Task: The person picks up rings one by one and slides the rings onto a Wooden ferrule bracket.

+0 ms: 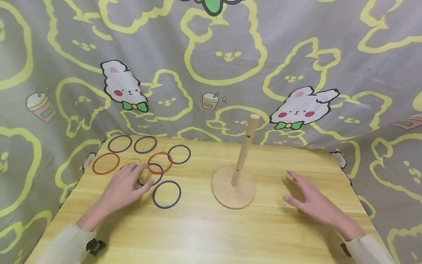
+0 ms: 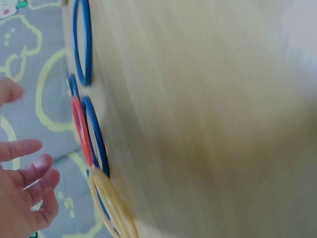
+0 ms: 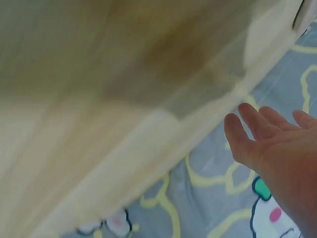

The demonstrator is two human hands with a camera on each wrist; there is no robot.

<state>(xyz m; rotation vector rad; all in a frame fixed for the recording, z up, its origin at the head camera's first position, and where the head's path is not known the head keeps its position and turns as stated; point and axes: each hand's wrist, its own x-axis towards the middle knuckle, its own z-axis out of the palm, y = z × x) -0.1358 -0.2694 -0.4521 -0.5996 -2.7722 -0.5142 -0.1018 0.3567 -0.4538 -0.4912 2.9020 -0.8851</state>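
Observation:
My left hand (image 1: 123,187) hovers above several thin rings on the left of the table, fingers loosely bent and nothing held. Beneath it lies a yellow ring (image 1: 132,160), partly hidden by the fingers. Close by are a red ring (image 1: 160,153) overlapping a blue ring (image 1: 162,174), and another blue ring (image 1: 180,194) nearer me. In the left wrist view, the fingers stand apart from the yellow rings (image 2: 116,203). My right hand (image 1: 313,201) is over the right side of the table, fingers relaxed, holding nothing. A wooden peg (image 1: 244,150) rises from a round base (image 1: 221,192) between the hands.
Farther left lie another red ring (image 1: 93,167) and a blue ring (image 1: 109,146). A blue ring (image 1: 135,146) overlaps a yellow ring (image 1: 165,146) at the back. A patterned curtain (image 1: 230,36) hangs behind and beside the wooden table (image 1: 197,234).

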